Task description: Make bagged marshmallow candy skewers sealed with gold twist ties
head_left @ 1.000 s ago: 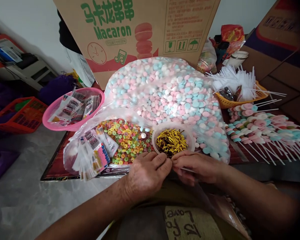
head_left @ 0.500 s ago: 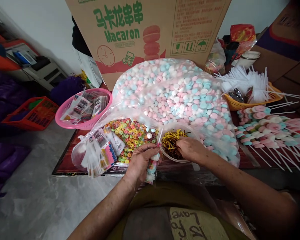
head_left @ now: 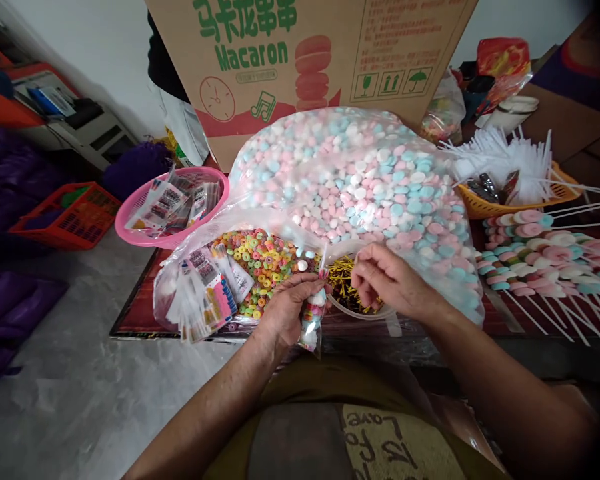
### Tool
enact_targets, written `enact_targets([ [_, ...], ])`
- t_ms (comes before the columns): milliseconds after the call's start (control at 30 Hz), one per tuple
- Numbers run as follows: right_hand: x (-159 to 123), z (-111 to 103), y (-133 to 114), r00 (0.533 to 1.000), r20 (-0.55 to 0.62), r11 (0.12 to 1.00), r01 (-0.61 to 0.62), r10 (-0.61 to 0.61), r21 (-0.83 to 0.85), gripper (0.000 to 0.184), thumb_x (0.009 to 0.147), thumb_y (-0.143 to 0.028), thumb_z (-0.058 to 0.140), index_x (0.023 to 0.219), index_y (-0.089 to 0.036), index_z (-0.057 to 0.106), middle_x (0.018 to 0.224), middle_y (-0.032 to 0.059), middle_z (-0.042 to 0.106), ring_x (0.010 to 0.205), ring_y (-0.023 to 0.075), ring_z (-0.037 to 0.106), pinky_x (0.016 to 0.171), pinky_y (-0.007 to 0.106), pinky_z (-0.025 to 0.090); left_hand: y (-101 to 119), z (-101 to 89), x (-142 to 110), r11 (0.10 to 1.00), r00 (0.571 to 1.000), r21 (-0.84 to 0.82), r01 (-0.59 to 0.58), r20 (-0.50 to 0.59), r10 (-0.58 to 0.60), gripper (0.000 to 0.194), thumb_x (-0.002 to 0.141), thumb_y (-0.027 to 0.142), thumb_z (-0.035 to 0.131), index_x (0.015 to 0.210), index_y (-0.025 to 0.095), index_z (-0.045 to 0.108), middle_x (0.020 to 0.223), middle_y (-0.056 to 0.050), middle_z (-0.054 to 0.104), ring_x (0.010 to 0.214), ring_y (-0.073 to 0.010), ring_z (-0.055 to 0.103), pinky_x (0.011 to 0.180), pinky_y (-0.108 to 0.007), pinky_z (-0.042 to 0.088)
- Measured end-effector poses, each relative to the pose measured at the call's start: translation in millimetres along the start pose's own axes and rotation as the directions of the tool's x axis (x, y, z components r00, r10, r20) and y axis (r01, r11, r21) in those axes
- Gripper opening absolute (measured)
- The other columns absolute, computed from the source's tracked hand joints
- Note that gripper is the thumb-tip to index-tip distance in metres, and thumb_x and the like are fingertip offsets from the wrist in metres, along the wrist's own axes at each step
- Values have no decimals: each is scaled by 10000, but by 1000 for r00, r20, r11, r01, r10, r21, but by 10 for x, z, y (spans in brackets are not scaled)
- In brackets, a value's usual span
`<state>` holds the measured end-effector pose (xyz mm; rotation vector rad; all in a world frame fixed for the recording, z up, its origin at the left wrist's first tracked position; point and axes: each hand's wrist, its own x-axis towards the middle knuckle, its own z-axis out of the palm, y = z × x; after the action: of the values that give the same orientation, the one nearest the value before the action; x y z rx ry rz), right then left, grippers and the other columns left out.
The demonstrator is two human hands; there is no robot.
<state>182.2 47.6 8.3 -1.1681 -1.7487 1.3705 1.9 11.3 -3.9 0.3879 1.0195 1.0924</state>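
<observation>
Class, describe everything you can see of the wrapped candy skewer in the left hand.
The wrapped candy skewer shows pink, white and pale blue sweets inside a clear, shiny wrapper that looks like plastic. Its white stick points away from the person, and the sweets lie toward the person's body. The left hand grips it near the stick end, hiding part of it. It is just left of the bowl of gold strips. Whether it is tied cannot be made out.
</observation>
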Motion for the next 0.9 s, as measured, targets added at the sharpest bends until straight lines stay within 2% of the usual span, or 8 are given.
enact_targets([
  [133,-13,217,22,998,-16,998,57,-57,-14,141,856,-317,459,929,-197,471,636,-51,520,432,70,428,441,207,350,9,61,-5,998,999,-42,-38,29,40,289,488,173,804,744,119,680,641,-8,686,524,-102,593,509,-210,452],
  [300,31,358,113,989,-118,995,84,-90,-52,439,792,-278,535,1208,-194,424,688,-33,612,547,107,498,559,232,418,0,122,44,995,998,-77,-61,17,63,243,469,139,799,677,111,676,583,8,662,497,-79,569,514,-192,445],
  [400,35,335,129,993,-120,1000,5,-6,-4,213,764,-352,568,888,-182,542,576,-42,546,433,79,408,436,210,336,7,118,71,993,999,-108,-51,11,53,232,467,131,785,665,108,666,568,7,651,489,-83,569,501,-192,444],
  [500,7,271,110,992,-115,998,-46,50,33,282,765,-444,554,671,-188,480,541,-35,509,361,62,364,361,210,267,23,94,70,993,997,-120,-22,70,30,247,496,147,777,713,110,666,625,-14,671,503,-108,593,501,-216,458],
  [600,-28,231,84,988,-144,998,-58,63,37,318,780,-436,546,950,-168,556,569,-41,542,364,75,386,362,211,292,37,74,64,993,984,-109,39,176,-19,284,532,172,779,788,108,674,618,-23,660,513,-119,594,466,-209,436],
  [733,-25,255,63,991,-118,986,47,-66,-161,666,797,-290,529,1410,-158,306,556,-60,548,469,109,453,479,217,377,33,81,72,994,977,-50,95,198,-83,273,508,147,777,754,79,682,594,-39,656,502,-125,585,467,-221,443],
  [800,-7,268,54,990,-106,967,63,-91,-246,707,789,-245,507,1443,-146,257,571,-52,566,489,114,453,498,221,380,20,91,73,996,986,-60,71,154,-61,238,498,126,772,712,78,680,576,-31,651,481,-113,571,481,-224,447],
  [900,-7,238,41,996,-73,979,32,-47,-200,433,771,-265,521,1186,-144,535,583,-37,559,489,103,447,473,212,362,1,99,64,995,990,-85,46,138,-34,197,507,139,767,674,98,670,559,-16,642,471,-112,562,489,-233,451],
])
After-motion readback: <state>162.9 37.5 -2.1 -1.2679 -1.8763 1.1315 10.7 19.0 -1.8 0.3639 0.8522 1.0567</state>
